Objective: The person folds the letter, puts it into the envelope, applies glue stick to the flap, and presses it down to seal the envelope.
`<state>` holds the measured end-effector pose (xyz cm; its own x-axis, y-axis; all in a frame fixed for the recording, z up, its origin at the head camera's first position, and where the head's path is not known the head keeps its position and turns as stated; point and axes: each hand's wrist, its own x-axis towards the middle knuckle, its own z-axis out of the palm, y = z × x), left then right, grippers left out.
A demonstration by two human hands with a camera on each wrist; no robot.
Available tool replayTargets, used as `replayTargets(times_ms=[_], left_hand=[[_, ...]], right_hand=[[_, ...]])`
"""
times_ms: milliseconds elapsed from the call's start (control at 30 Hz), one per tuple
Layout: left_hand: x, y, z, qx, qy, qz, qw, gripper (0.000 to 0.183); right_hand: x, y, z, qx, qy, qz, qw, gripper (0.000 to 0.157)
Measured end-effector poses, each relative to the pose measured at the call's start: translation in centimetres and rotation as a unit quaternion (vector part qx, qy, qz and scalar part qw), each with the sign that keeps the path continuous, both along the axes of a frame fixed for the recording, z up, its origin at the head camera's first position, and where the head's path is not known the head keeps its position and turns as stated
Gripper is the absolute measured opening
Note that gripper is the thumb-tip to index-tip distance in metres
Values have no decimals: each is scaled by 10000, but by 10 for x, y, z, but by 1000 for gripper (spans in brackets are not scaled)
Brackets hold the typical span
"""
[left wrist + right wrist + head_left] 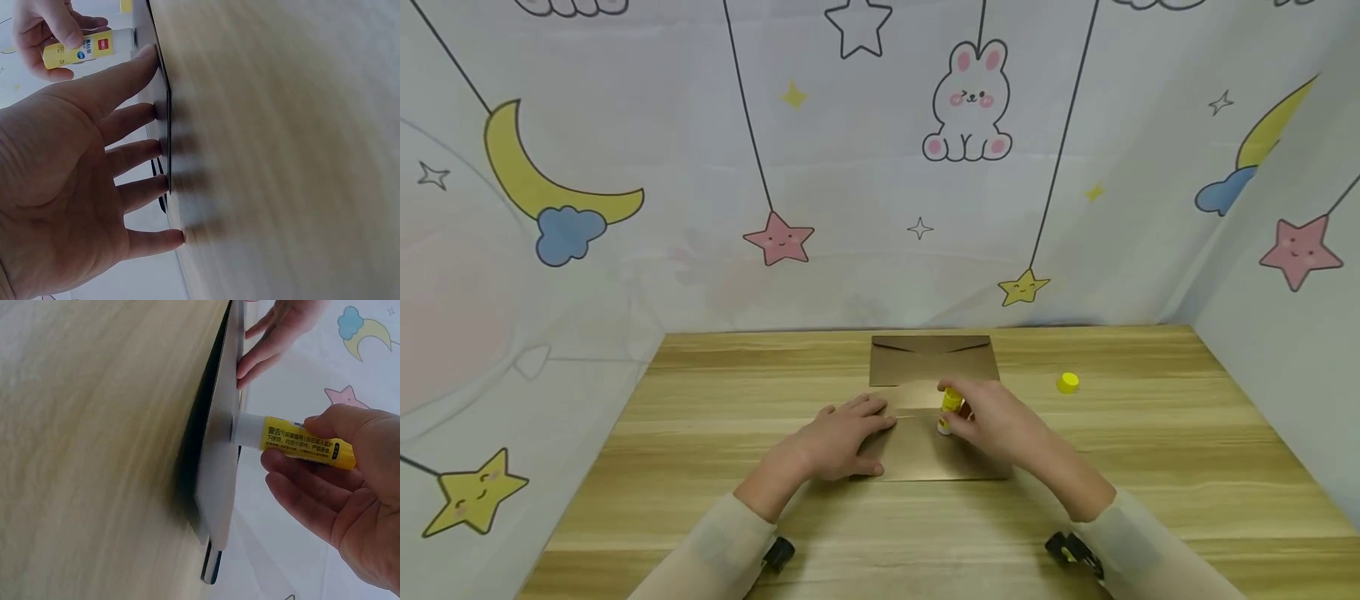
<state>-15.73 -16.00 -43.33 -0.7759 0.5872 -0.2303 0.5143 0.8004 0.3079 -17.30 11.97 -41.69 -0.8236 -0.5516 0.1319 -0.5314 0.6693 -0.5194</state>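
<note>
In the head view a brown envelope lies on the wooden table, its upper part folded open. My left hand rests on its left side with fingers spread; in the left wrist view the fingertips press along its edge. My right hand holds a yellow glue stick between thumb and fingers. The right wrist view shows the white end of the glue stick against the surface of the envelope, which lifts a little off the table at its near edge.
A second brown envelope lies behind the first, farther back on the table. The yellow cap sits to the right. A printed cloth hangs behind the table, with more cloth at both sides.
</note>
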Motion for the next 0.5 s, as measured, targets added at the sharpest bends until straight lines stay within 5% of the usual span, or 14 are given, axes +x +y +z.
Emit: replayTargets(times_ms=[300, 500], left_hand=[[0, 1, 0, 51, 52, 36, 10000, 70], [1, 2, 1, 140, 163, 3, 9998, 69]], right_hand=[[0, 9, 9, -593, -253, -468, 9968, 30], [-3, 16, 12, -1508, -788, -652, 9833, 27]])
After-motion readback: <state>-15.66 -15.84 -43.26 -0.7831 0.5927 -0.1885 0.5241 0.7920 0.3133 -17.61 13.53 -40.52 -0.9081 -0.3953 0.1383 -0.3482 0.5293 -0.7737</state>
